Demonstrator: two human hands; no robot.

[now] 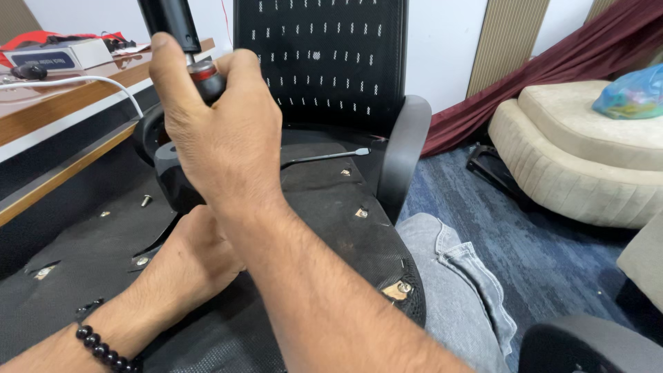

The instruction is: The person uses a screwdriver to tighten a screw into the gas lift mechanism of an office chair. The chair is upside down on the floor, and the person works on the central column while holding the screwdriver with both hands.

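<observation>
With the right hand clamped on the gas cylinder and the left hand gripping the chair mechanism, a tilted pull could jam the cylinder.

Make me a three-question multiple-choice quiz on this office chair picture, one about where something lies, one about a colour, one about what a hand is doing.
1. Where does the screwdriver lie?
A. On the wooden desk
B. On the underside of the chair seat
C. On the blue carpet

2. What colour are the beads of the bracelet on the left wrist?
A. Black
B. White
C. Green

3. What is the right hand doing?
A. Resting flat on the carpet
B. Hanging open in the air
C. Gripping the black cylinder

Answers:
1. B: it rests on the black seat underside, near the mesh backrest.
2. A: dark, glossy round beads.
3. C: its fingers are wrapped round the black cylinder standing up from the seat; the left hand lies below it.
</observation>
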